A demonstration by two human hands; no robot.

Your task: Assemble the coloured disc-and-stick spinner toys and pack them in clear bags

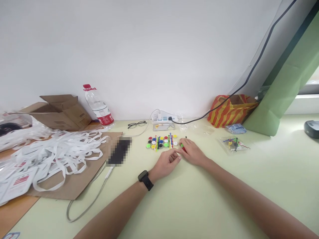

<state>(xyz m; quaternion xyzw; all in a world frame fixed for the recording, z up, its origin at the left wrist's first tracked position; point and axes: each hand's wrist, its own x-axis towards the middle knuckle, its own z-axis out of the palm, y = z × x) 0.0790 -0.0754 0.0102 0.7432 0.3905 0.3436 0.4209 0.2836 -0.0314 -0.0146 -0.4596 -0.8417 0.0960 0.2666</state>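
My right hand (193, 152) rests on the table with its fingers bent round small discs, a green one (181, 145) and a red one (184, 149), partly hidden by the fingers. A dark tip sticks up behind its knuckles. My left hand (166, 163), with a black watch on the wrist, lies close by; its index finger reaches to the right hand's fingertips and the other fingers are loosely curled, with nothing visible in them. Just beyond the hands sit rows of small coloured discs (165, 145), with thin coloured sticks (170, 141) standing or lying between them.
A clear bag of similar parts (234, 144) lies at right, near a striped bag (224, 111). Behind are a power strip (163, 118) and glasses (137, 124). At left are a blurred phone (119, 151) with cable, white straps (67, 152), a carton (59, 114) and a bottle (101, 109).
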